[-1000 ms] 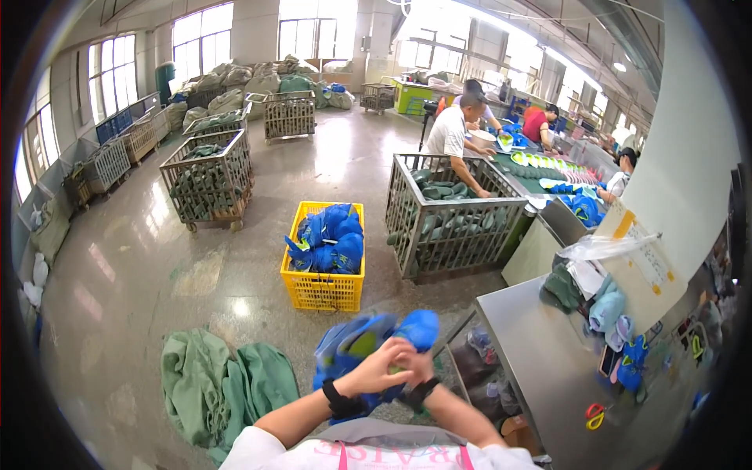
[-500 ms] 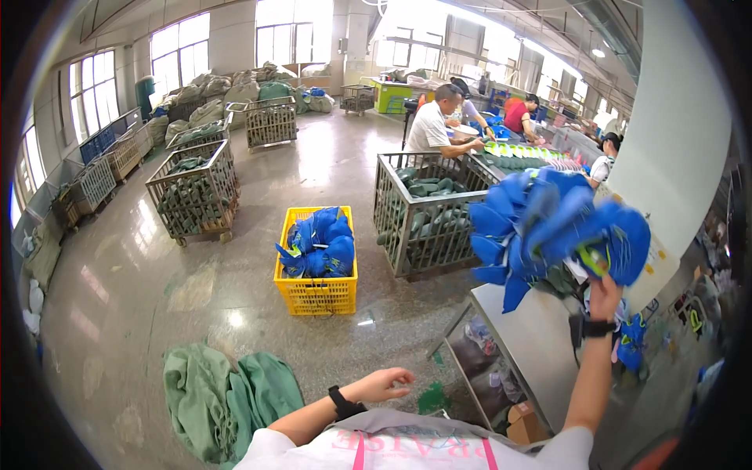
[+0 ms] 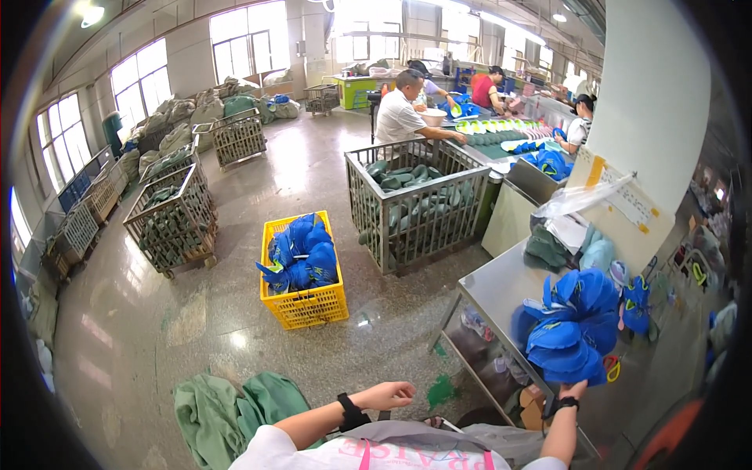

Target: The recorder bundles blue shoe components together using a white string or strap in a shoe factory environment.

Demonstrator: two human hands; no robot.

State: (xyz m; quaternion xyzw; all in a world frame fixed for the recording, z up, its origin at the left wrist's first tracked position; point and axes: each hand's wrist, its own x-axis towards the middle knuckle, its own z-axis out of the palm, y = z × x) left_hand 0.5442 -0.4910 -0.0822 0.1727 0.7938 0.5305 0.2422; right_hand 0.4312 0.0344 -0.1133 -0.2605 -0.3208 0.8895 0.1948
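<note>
My right hand [image 3: 573,391] grips the lower end of a large bundle of blue shoe uppers [image 3: 576,321]. The pieces fan out in layers above the metal table [image 3: 501,282] on the right; whether they rest on its top is hard to tell. In front of my body, my left hand [image 3: 388,395] hangs empty with loosely curled fingers. More blue uppers [image 3: 301,251] are piled in a yellow plastic crate [image 3: 307,313] on the floor ahead.
A metal cage cart [image 3: 384,227] full of dark green pieces stands beyond the crate. Green cloth [image 3: 211,415] lies on the floor at left. Dark green and pale items sit on the table's far end. Several people work at a long table [image 3: 501,129] behind.
My right hand has come down and nearer with the bundle, from raised in the air to low over the metal table. My view has turned slightly right; the left hand stays empty.
</note>
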